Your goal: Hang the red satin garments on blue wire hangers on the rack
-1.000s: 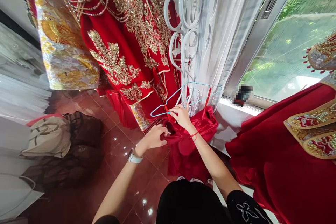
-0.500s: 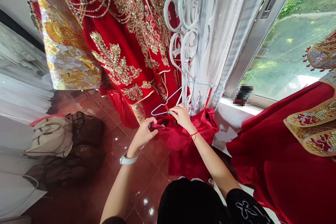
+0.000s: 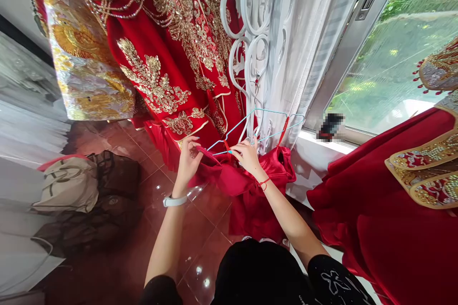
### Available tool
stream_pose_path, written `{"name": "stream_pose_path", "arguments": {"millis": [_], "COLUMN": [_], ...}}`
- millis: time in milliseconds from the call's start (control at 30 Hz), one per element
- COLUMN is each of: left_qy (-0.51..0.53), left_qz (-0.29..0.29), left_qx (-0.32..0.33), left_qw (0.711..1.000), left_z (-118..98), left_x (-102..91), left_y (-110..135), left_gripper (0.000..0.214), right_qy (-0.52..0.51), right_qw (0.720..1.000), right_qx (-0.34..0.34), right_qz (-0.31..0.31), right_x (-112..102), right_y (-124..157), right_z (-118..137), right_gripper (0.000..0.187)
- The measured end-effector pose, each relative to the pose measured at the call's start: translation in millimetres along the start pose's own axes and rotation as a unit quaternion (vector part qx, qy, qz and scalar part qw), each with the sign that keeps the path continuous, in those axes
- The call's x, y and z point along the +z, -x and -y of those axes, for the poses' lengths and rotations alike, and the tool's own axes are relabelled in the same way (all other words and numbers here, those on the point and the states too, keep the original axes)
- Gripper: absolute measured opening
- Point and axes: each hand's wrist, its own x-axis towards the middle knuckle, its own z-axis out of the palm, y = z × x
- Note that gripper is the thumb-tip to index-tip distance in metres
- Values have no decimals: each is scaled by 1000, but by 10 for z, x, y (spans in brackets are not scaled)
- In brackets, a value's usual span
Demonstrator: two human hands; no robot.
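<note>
A red satin dress [image 3: 234, 180] hangs by thin straps from a light-blue clothes hanger [image 3: 240, 119], beside the white scrolled metalwork. My left hand [image 3: 189, 161] is closed on the dress's upper left edge, pulling the fabric out to the left of the hanger. My right hand [image 3: 246, 156] is closed at the hanger's lower bar, beside the left red strap [image 3: 226, 145]; its fingertips partly hide the bar. The other strap [image 3: 284, 131] is looped over the hanger's right end. The dress's lower part drops toward the floor in front of me.
A red jacket with gold embroidery [image 3: 153, 81] hangs behind my hands, near white metal scrollwork [image 3: 255, 14]. A window [image 3: 390, 57] and another red embroidered garment [image 3: 386, 200] are on the right. Bags [image 3: 71, 183] lie on the tiled floor [image 3: 200, 233] at left.
My left hand has moved up and slightly left, drawing the dress edge outward so more of its red fabric spreads between my hands. My right hand stays almost where it was.
</note>
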Motion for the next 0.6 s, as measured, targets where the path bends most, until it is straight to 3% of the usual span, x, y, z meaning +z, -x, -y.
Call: {"name": "stream_pose_path", "arguments": {"millis": [200,300,467,600], "left_qy": [9,23,-9,-50], "left_qz": [160,220,199,183], "left_qx": [86,109,89,69], "left_qw": [983,969,976,979], "left_z": [-313,-397,-321,-246], "left_x": [141,232,298,304], "left_y": [-401,-501,-402,-234], "left_gripper": [36,44,57,39], "right_qy": [0,-2,-7,-50], "right_qw": [1000,1000,1000,996], "right_qx": [-2,-3,-4,-41], "right_qz": [-1,-7,1,-56], "right_x": [1,-6,-11,-75], "right_y": [10,9,20,141], "right_z": [40,31,76,5], "right_gripper": [25,25,22,26]}}
